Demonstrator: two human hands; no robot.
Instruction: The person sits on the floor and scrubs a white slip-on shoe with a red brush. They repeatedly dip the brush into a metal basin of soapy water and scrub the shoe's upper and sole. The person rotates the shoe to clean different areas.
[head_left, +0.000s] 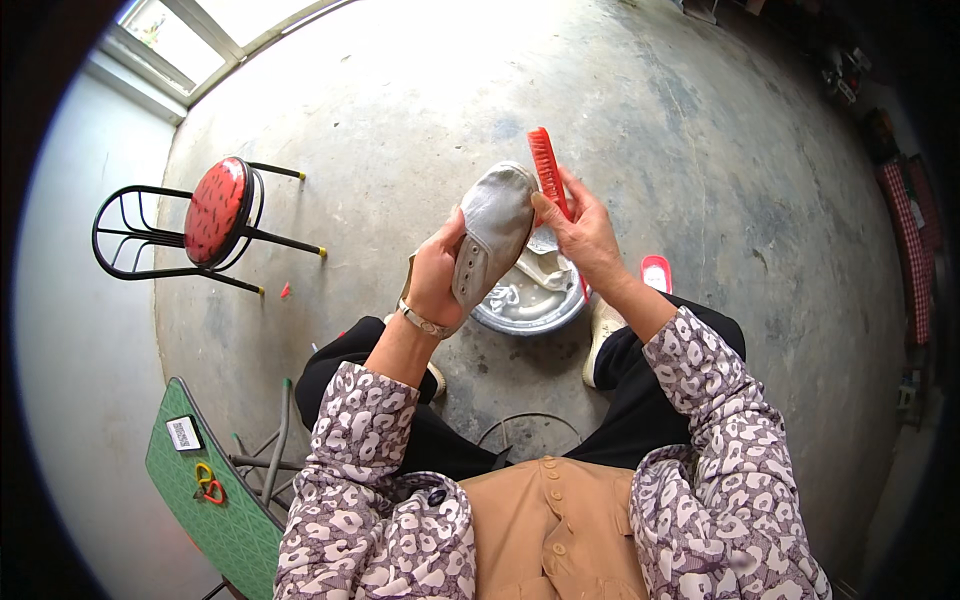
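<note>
My left hand (437, 274) grips a wet-looking, pale canvas shoe (491, 214) by its side, with the toe pointing up and away from me. A row of metal eyelets shows on the shoe, and no lace is threaded there. In my right hand (589, 229) is a long red plastic brush (547, 165), held upright just right of the toe. The right thumb rests at the shoe's edge. Below both hands stands a round basin (525, 327) on the floor. Cloudy, sudsy water and another pale shoe (551, 271) are in it, partly hidden by my hands.
A red plastic piece (656, 271) lies right of the basin, by my foot. To the left are a black metal chair (217, 214) with a watermelon-patterned seat and a green folding table (199, 517) carrying scissors (208, 484) and a small printed card (184, 433). Shelved goods line the right.
</note>
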